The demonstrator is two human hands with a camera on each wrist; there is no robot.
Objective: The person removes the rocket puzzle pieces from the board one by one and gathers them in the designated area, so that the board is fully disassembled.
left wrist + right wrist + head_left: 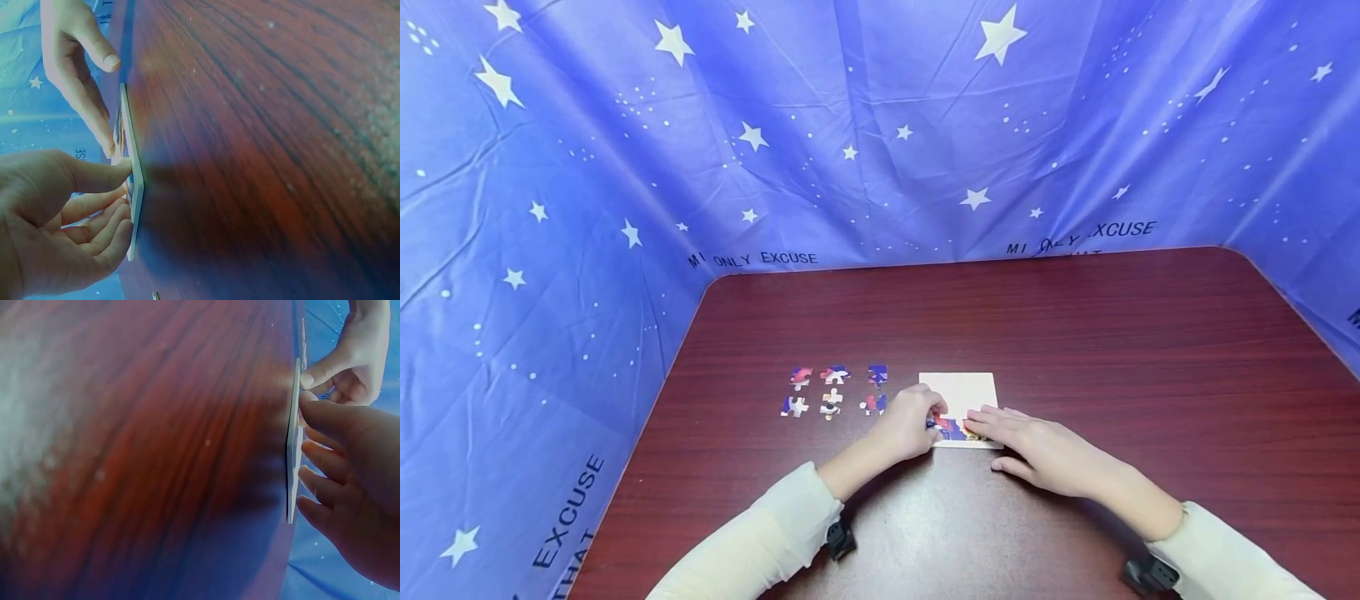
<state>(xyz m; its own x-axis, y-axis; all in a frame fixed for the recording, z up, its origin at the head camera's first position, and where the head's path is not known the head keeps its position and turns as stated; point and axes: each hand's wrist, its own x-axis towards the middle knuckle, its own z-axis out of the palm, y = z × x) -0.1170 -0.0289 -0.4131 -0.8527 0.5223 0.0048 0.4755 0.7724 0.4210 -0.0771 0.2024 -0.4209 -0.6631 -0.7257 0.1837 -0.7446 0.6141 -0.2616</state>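
On the table lies a shallow white puzzle board (958, 390), with blue, red and yellow jigsaw pieces (953, 429) fitted along its near side. My left hand (910, 423) is at the board's left end, thumb and fingers curled about a small blue jigsaw piece (931, 423) that they mostly hide. In the left wrist view the left thumb (103, 177) touches down by the board's near edge. My right hand (1047, 450) rests its extended fingers on the right part of the board, its thumb apart on the near side.
Left of the board, loose jigsaw pieces lie in two rows, among them a red-and-blue piece (801, 377) and a white-and-yellow piece (831, 403). The reddish-brown wooden table (1112, 333) is bordered by a blue star-patterned curtain (880, 183).
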